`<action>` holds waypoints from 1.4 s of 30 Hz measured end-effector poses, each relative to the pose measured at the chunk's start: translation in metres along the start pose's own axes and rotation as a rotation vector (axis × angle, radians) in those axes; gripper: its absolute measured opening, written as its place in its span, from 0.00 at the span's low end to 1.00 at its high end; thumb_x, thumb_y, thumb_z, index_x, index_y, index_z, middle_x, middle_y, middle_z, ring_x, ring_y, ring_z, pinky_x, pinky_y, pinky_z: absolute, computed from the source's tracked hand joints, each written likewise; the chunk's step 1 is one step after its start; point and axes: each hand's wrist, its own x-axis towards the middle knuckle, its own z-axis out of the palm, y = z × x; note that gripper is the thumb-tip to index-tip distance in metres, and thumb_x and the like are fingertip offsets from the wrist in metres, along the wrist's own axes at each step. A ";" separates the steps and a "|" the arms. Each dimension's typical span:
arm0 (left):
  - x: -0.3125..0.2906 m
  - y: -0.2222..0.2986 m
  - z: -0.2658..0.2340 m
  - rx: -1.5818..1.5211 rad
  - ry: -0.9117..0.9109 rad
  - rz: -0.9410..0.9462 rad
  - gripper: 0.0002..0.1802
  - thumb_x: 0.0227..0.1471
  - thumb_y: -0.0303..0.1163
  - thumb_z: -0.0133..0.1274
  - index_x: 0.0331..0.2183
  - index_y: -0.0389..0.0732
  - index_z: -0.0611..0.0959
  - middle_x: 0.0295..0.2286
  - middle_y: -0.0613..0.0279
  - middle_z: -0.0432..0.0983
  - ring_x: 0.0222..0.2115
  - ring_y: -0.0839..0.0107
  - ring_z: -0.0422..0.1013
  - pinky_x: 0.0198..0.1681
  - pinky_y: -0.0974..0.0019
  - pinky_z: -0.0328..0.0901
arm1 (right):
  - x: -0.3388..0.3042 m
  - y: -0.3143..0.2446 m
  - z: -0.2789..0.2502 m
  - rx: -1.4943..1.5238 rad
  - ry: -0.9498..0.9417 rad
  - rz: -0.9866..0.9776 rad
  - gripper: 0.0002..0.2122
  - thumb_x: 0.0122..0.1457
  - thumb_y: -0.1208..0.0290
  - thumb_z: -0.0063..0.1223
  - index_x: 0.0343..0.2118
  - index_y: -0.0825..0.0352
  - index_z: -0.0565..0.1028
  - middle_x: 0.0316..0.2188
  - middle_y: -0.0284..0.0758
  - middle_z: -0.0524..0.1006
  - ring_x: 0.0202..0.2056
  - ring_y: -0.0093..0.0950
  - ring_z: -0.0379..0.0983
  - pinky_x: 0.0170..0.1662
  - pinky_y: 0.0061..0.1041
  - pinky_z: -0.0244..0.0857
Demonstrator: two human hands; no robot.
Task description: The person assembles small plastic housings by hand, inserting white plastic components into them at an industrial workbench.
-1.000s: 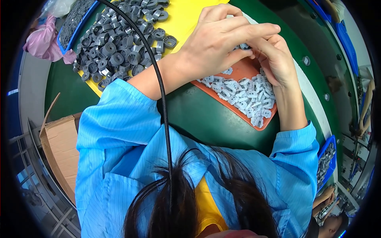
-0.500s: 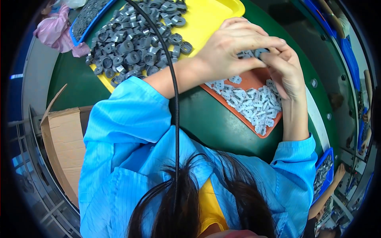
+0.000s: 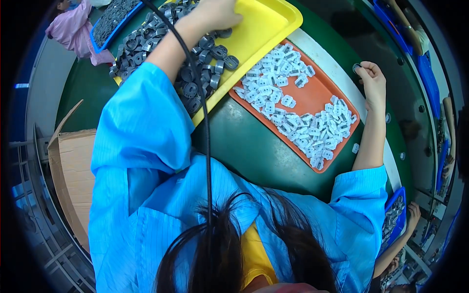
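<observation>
Hands just parted, now working separately. L hand [image 3: 220, 14] at 12 o'clock, fingers curled, hold can't tell, by grey ring-shaped plastic pcs [image 3: 206, 73]; R hand [image 3: 375, 87], 2 o'clock, fingertips pinched on dark-grey round pc [image 3: 356, 67].

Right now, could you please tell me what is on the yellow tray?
The yellow tray holds a heap of grey parts, with the left hand and forearm over it. Whatever lies under the hand, forearm and uppermost parts is covered.
</observation>
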 end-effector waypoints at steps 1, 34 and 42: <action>0.002 -0.012 0.002 0.247 -0.214 -0.168 0.20 0.38 0.31 0.53 0.39 0.39 0.80 0.33 0.47 0.75 0.35 0.50 0.72 0.40 0.56 0.67 | 0.007 0.010 -0.004 -0.102 0.023 -0.005 0.14 0.49 0.71 0.57 0.40 0.69 0.75 0.28 0.31 0.76 0.32 0.20 0.71 0.38 0.18 0.64; -0.011 0.099 0.057 -1.033 -0.422 -0.587 0.31 0.43 0.17 0.56 0.51 0.38 0.68 0.40 0.62 0.71 0.43 0.74 0.68 0.46 0.71 0.66 | -0.077 -0.080 0.051 0.376 -0.422 -0.233 0.09 0.57 0.70 0.56 0.36 0.70 0.80 0.25 0.31 0.78 0.26 0.16 0.74 0.32 0.14 0.68; -0.014 0.099 0.068 -0.849 -0.311 -0.412 0.29 0.48 0.22 0.57 0.53 0.36 0.67 0.41 0.59 0.71 0.43 0.74 0.70 0.46 0.71 0.67 | -0.068 -0.069 0.049 0.429 -0.390 -0.220 0.08 0.56 0.71 0.57 0.34 0.70 0.78 0.25 0.31 0.78 0.28 0.16 0.73 0.33 0.14 0.69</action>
